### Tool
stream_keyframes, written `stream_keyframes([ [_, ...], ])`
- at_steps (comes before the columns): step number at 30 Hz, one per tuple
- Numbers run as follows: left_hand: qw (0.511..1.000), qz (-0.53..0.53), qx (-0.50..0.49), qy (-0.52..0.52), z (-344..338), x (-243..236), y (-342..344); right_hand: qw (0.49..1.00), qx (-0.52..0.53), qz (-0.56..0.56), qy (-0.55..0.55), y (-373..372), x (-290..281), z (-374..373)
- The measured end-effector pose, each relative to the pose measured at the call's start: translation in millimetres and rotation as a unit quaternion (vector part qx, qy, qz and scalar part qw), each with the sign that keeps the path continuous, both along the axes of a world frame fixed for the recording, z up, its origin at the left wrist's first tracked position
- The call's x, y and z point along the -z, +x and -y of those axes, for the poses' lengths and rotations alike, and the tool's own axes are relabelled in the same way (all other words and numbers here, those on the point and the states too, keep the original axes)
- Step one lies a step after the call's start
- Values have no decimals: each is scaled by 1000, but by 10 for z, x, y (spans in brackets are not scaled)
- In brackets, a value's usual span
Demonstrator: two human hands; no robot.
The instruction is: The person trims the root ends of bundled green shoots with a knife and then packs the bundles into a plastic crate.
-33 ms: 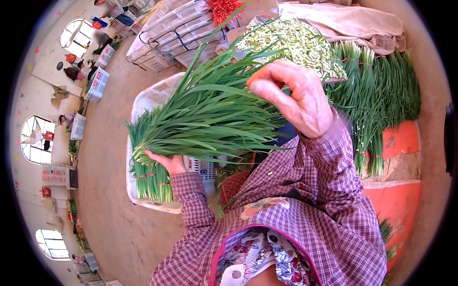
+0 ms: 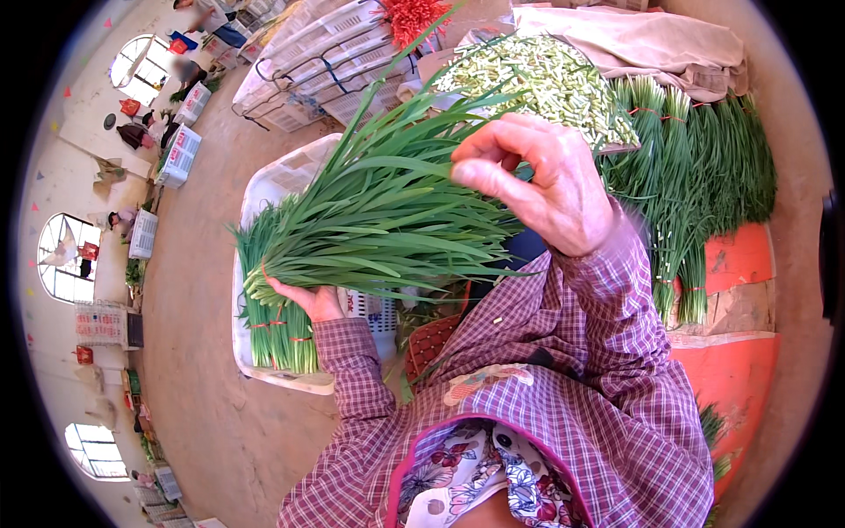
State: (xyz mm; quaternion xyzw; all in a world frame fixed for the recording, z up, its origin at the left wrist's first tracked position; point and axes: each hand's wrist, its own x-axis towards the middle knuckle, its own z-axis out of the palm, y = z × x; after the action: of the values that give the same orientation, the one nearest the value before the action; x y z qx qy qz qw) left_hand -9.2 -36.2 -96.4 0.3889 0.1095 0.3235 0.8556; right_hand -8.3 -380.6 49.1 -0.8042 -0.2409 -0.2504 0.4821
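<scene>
A large bunch of garlic chives (image 2: pixel 387 211) lies across my left hand (image 2: pixel 319 301), which is closed round it near the pale cut ends. A red band circles those stems. The long green leaves fan out to the right, toward my right hand (image 2: pixel 550 180). My right hand is raised with curled fingers, thumb and forefinger close together beside the leaf tips. Whether a leaf is pinched there I cannot make out. Under the bunch stands a white plastic crate (image 2: pixel 249 352), with several banded chive bundles (image 2: pixel 282 341) in it.
Cut stem pieces (image 2: pixel 546 88) are heaped at the back. Banded chive bundles (image 2: pixel 678 167) lie to the right beside red sheeting (image 2: pixel 731 378). A beige cloth (image 2: pixel 634 40), red ties (image 2: pixel 414 19) and stacked white crates (image 2: pixel 326 62) are behind. Other people (image 2: pixel 141 134) work at the far left.
My right thumb and fingertips have shifted very slightly to the left. My left hand and the bunch have stayed where they were.
</scene>
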Motion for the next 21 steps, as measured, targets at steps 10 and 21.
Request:
stream_keyframes([
  [10, 997, 35, 46, -48, -101, 95, 4, 997, 44, 49, -38, 83, 199, -119],
  [21, 959, 119, 95, -238, 43, -288, -125, 983, 25, -53, 176, 73, 130, 83],
])
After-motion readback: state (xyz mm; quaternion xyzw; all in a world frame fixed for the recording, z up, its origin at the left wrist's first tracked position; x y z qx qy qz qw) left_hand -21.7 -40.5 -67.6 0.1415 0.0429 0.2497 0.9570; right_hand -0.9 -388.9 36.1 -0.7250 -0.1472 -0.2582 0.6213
